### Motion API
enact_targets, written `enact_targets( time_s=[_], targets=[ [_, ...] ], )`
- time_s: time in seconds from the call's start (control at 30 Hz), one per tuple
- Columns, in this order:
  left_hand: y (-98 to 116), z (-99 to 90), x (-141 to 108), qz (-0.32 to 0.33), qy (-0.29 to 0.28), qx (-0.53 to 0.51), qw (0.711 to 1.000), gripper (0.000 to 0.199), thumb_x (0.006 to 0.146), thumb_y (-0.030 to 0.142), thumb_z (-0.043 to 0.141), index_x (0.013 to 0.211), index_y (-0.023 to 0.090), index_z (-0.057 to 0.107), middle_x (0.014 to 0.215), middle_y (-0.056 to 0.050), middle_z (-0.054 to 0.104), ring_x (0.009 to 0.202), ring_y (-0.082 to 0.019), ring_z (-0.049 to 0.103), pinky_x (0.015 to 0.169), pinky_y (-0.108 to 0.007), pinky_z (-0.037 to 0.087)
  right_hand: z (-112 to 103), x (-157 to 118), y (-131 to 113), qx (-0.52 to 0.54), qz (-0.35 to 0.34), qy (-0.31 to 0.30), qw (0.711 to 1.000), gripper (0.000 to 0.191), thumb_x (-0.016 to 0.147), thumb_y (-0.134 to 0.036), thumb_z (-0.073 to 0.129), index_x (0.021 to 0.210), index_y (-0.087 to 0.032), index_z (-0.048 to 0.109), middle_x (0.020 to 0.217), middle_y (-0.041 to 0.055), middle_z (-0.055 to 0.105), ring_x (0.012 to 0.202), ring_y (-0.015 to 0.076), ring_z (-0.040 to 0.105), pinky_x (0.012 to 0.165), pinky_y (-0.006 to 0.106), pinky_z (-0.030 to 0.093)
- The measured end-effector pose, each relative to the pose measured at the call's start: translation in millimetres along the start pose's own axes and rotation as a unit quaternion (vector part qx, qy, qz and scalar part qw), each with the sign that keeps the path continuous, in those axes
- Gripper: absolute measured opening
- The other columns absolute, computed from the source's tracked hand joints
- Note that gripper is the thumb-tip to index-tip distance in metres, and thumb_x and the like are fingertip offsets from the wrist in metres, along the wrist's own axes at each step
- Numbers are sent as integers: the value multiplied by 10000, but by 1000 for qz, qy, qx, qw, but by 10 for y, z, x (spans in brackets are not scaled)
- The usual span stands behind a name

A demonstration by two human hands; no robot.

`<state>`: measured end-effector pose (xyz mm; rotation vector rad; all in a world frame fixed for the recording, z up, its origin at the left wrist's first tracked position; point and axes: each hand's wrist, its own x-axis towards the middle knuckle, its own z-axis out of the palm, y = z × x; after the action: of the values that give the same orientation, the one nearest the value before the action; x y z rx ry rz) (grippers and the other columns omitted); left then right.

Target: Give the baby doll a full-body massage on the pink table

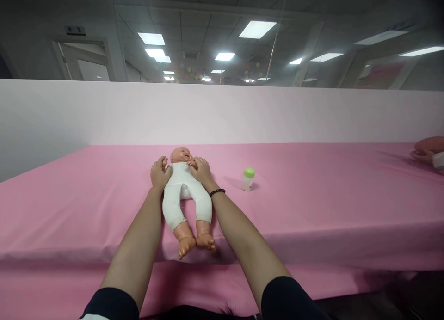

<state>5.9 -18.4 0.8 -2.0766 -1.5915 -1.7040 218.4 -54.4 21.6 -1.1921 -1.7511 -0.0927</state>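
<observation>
A baby doll (pixel 185 176) with a white cloth body lies on its back on the pink cover, its head at the far end and its bare feet close to the front edge. My left hand (pixel 160 174) is closed round the doll's arm on the left side, and the doll's small hand pokes out above my fingers. On the other side my right hand (pixel 202 171) grips the other arm near its hand, beside the chest. A dark beaded bracelet circles my right wrist. Parts of the doll's arms are hidden under my fingers.
A small clear bottle with a green lid (pixel 248 179) stands on the pink-covered table (pixel 322 195), right of the doll. Part of another doll-like figure (pixel 430 150) lies at the far right edge. A low white wall (pixel 222 114) with glass above borders the back.
</observation>
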Motion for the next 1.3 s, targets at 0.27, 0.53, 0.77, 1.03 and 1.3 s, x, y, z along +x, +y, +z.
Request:
enact_targets(
  time_s=[0.27,0.53,0.77,1.03,1.3],
  targets=[
    [71,-40,-10,-36,-50,-14,998,222,965,462,534,1006,274,646,910,-2,708,833,-204,620,709,-294,391,-84,-2,-90,-11,10,-51,999,122,955,-254,574,977,-196,679,966,74,732,900,242,628,858,355,433],
    [28,-16,1,-40,-47,16,998,197,961,441,525,964,271,625,873,-6,691,805,-212,600,677,-293,356,-78,3,-106,-13,32,-35,999,146,992,-309,567,942,-198,648,916,56,718,834,219,627,784,318,425],
    [9,-6,6,-51,-50,15,997,133,930,373,534,958,268,611,829,0,673,780,-211,591,668,-293,348,-67,13,-80,-6,25,-41,999,159,992,-326,566,1035,-208,664,956,64,722,878,234,644,829,338,448],
    [5,-2,7,-61,-46,11,997,176,930,415,534,854,258,556,780,7,645,753,-203,572,667,-291,342,-79,4,-76,-10,24,-54,998,239,935,-373,643,1102,-202,656,1066,97,728,1028,272,652,928,390,446],
    [15,-10,2,-74,-44,-1,996,219,931,459,526,854,255,543,805,-3,652,762,-205,571,670,-294,339,-67,13,-74,-11,24,-45,999,245,963,-400,614,1108,-211,671,1022,83,732,980,248,657,882,358,448]
  ],
)
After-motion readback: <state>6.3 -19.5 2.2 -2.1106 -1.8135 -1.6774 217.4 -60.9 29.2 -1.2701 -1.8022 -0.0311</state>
